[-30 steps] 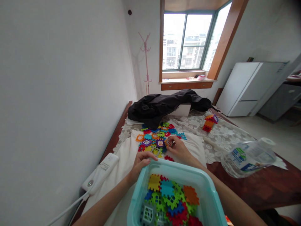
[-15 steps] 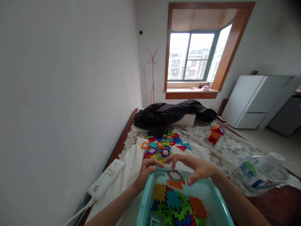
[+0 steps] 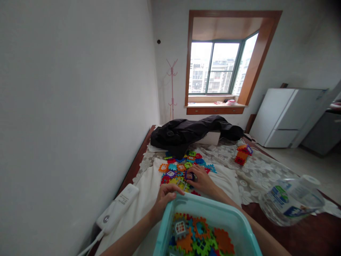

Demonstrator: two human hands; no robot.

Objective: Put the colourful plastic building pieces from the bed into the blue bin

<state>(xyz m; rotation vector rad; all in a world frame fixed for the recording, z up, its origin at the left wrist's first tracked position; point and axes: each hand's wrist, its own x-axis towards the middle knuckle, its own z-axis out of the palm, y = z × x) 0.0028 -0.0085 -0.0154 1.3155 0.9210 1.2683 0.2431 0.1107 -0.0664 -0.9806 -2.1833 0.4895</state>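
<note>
Left hand (image 3: pixel 165 196) gripped the near-left corner of the teal plastic bin (image 3: pixel 237 227), fingers curled over the rim, steadying it. Right hand (image 3: pixel 201 179) was stretched out over the near edge of the scattered pile of colourful interlocking plastic tiles (image 3: pixel 183 167) on the cream cloth (image 3: pixel 149 181), fingers bent down around a purple tile with a white window insert (image 3: pixel 189 175); whether it was actually clamped or just touched couldn't be told from this angle. Bin already held a layer of tiles (image 3: pixel 198 236) – orange, green, blue, one grey window piece – so judged partly filled, bottom covered but not heaped. Left over: the bulk of the loose pile between the hands and the black jacket (image 3: pixel 186 131), plus a small assembled block tower (image 3: pixel 242 154) standing apart on the white lace tablecloth (image 3: pixel 255 170) to the right. Rough call: under half of it was in. Around that: white power strip with cable (image 3: pixel 118 208) left of the bin near the wall, clear plastic water bottle with a blue-green label (image 3: pixel 290 201) lying on its side on the dark wooden tabletop (image 3: pixel 314 234) to the right, white fridge (image 3: pixel 285 117) and window (image 3: pixel 215 73) behind.
</note>
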